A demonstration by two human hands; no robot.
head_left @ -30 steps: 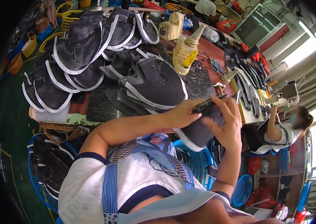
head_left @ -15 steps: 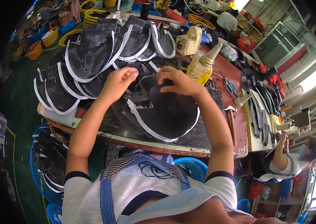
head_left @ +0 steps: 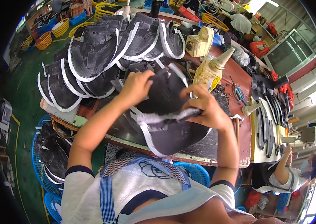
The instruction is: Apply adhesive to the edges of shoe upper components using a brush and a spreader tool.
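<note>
My left hand (head_left: 137,89) is closed on the upper left part of a black shoe upper (head_left: 165,91) with pale edging. On the other side my right hand (head_left: 207,108), a ring on one finger, grips its folded, raised edge. The piece is tilted up off the table and partly blurred. Below it lies another black shoe upper (head_left: 174,137) with a white stitched border, near the front table edge. More of these white-edged uppers (head_left: 94,52) are piled overlapping at the back left, with a lower row (head_left: 64,89) beside my left forearm.
Right of my hands stand glue-stained bottles (head_left: 207,71), with blue-handled scissors (head_left: 237,92) and a hammer (head_left: 237,118) farther right. A blue basket (head_left: 38,156) of black pieces is on the floor at left. Another person (head_left: 290,173) sits at a machine on the right.
Both hands have closed on the shoe upper and lifted its edge from the stack. My right hand has moved right and nearer me; the left has moved slightly right and nearer too.
</note>
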